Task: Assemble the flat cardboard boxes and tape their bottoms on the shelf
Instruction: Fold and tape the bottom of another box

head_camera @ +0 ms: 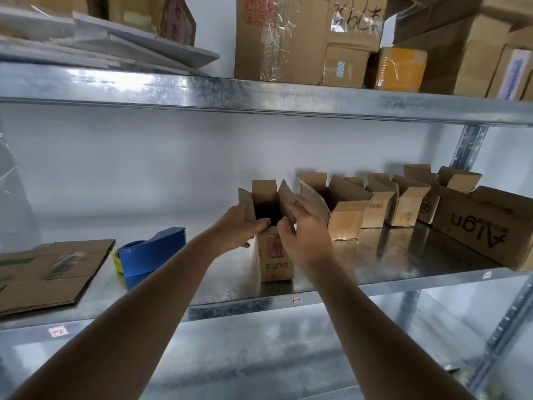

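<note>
Up on the top shelf a tall taped carton [281, 39] stands against the wall, with a small brown parcel [344, 66] and an orange-wrapped parcel [399, 69] just beside it on the right. White flat panels [115, 44] lie stacked and tilted at the far left (something pink behind them, too blurred to read). A steel upright [468, 148] rises at the right.

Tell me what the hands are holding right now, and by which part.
Both hands hold the small upright cardboard box at its open top: left hand grips the left flap, right hand pinches the right flap.
</note>
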